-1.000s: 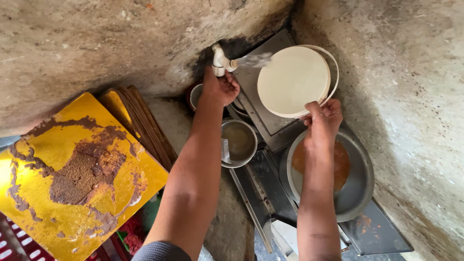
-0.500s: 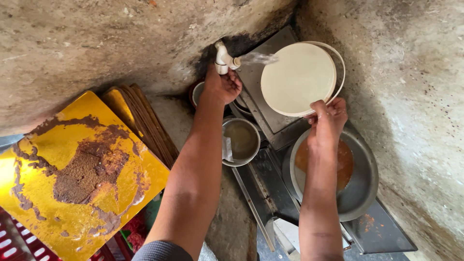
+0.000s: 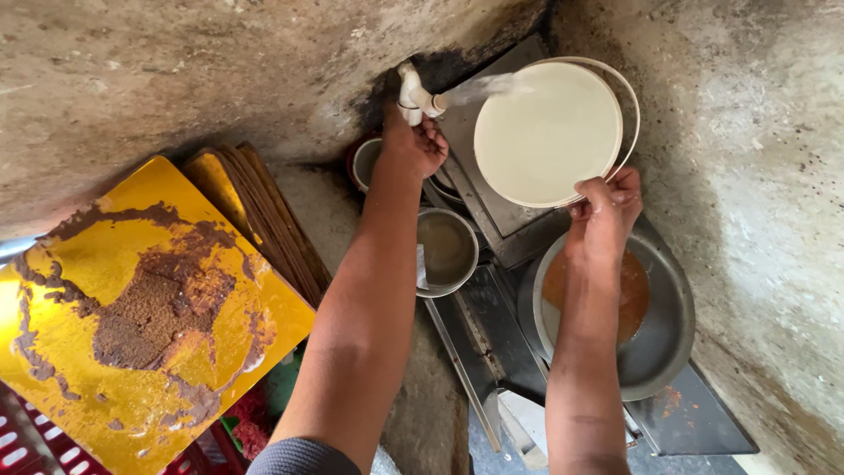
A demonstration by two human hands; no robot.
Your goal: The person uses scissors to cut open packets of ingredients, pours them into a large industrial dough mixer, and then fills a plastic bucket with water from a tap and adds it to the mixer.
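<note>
My left hand [image 3: 413, 145] grips the white wall tap [image 3: 411, 92], and a stream of water [image 3: 483, 88] runs from it. My right hand [image 3: 607, 207] holds a round cream plate [image 3: 547, 132] by its lower edge, tilted under the water. Below the plate sits a large steel bowl [image 3: 664, 339] with orange-brown liquid. A smaller steel bowl [image 3: 447, 251] of murky water stands between my forearms.
A yellow tray [image 3: 132, 317] smeared with brown residue leans at the left, with more trays [image 3: 259, 211] stacked behind it. A small cup [image 3: 365, 160] stands near the tap. Flat steel trays [image 3: 492, 352] lie on the floor. Rough concrete walls close in behind and at right.
The plate has stayed under the running water, shifting only slightly. My left hand remains on the tap.
</note>
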